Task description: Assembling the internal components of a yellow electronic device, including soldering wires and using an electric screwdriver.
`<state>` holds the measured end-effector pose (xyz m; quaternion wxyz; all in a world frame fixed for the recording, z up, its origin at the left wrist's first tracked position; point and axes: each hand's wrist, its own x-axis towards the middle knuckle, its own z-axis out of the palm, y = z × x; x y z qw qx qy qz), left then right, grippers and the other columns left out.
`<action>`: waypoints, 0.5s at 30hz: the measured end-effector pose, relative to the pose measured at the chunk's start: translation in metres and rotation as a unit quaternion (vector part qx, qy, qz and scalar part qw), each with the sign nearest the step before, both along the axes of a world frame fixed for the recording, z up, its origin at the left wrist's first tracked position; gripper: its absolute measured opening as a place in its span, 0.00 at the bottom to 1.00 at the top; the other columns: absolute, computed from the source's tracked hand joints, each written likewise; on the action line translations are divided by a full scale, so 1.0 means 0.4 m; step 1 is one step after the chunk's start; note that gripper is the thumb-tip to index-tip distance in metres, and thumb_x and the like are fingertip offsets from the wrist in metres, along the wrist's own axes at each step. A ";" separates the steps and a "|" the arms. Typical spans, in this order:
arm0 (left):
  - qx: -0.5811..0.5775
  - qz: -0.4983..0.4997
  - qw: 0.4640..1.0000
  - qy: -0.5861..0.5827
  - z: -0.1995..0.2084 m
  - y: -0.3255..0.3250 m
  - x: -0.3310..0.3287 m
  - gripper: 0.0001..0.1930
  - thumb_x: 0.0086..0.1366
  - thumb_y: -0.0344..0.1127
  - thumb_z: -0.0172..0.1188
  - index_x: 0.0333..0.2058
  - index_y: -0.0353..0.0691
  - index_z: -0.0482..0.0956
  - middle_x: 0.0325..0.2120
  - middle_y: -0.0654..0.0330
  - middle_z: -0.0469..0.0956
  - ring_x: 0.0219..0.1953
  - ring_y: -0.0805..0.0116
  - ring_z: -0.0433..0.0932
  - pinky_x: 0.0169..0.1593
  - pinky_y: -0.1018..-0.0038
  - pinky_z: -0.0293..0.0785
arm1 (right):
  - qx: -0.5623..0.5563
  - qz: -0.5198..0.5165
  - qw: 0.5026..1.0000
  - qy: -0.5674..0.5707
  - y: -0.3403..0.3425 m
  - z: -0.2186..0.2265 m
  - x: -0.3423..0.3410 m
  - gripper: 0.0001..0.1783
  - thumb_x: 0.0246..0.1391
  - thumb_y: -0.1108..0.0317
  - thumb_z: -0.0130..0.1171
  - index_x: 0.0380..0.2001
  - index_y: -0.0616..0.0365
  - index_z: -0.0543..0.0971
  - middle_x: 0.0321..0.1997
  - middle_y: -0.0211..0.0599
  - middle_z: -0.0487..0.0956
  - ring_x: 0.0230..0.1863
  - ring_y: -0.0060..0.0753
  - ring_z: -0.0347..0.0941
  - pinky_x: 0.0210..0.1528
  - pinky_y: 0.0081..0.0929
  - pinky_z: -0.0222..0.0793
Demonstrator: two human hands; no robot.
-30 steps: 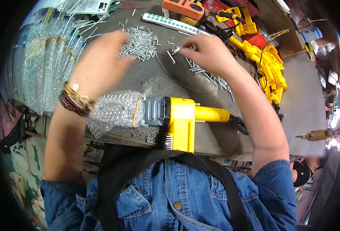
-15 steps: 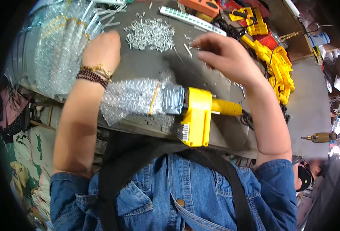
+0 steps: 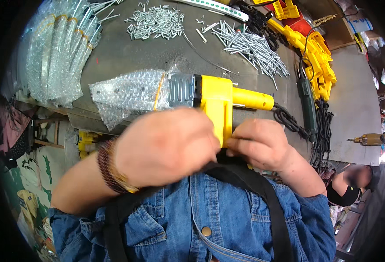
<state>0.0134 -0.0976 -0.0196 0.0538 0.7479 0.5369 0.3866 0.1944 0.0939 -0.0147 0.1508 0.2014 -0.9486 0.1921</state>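
Head view shows the yellow tool [image 3: 216, 98] laid near the front edge of the bench [image 3: 114, 54], its bubble-wrapped end [image 3: 127, 94] pointed left, apparently so the housing can be reached by both hands. The housing's near end is flanked by the blurred left hand [image 3: 166, 144], its back uppermost, and the right hand [image 3: 262, 142]; fingers are curled inward, and whether anything is gripped cannot be told.

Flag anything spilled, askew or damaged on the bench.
Mildly untidy: short screws and long screws lie in loose heaps directly on the workbench, with a few stray pieces between. Might be deliberate rather than a spill. No damage visible on the yellow tool, though its near end is partly hidden.
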 end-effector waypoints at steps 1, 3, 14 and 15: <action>0.014 -0.011 1.000 0.007 -0.021 0.000 0.015 0.08 0.48 0.33 0.65 0.28 0.39 0.79 0.31 0.58 0.76 0.34 0.59 0.78 0.38 0.67 0.75 | 0.011 0.016 0.999 0.036 -0.005 -0.011 0.001 0.17 0.41 0.64 0.70 0.36 0.57 0.80 0.35 0.36 0.78 0.30 0.38 0.77 0.28 0.33 0.74; 0.012 -0.021 0.999 0.032 -0.040 0.008 0.018 0.11 0.45 0.36 0.67 0.28 0.40 0.78 0.31 0.59 0.76 0.35 0.61 0.77 0.37 0.68 0.74 | 0.018 0.031 0.999 0.016 0.011 0.008 -0.002 0.18 0.42 0.61 0.70 0.36 0.56 0.80 0.35 0.36 0.78 0.29 0.38 0.77 0.28 0.33 0.74; 0.101 -0.010 0.994 -0.027 -0.076 0.046 0.010 0.15 0.43 0.37 0.71 0.27 0.39 0.76 0.32 0.58 0.77 0.35 0.58 0.76 0.36 0.67 0.74 | 0.115 -0.270 0.955 -0.052 0.308 -0.013 -0.491 0.13 0.51 0.61 0.62 0.36 0.57 0.83 0.33 0.40 0.83 0.35 0.41 0.79 0.41 0.32 0.74; 0.112 -0.010 0.993 -0.021 -0.081 0.043 0.005 0.15 0.42 0.37 0.71 0.27 0.40 0.76 0.32 0.59 0.76 0.34 0.58 0.76 0.36 0.67 0.74 | 0.127 -0.284 0.943 -0.120 0.286 -0.008 -0.519 0.13 0.51 0.61 0.62 0.36 0.57 0.83 0.33 0.40 0.83 0.35 0.42 0.79 0.41 0.33 0.74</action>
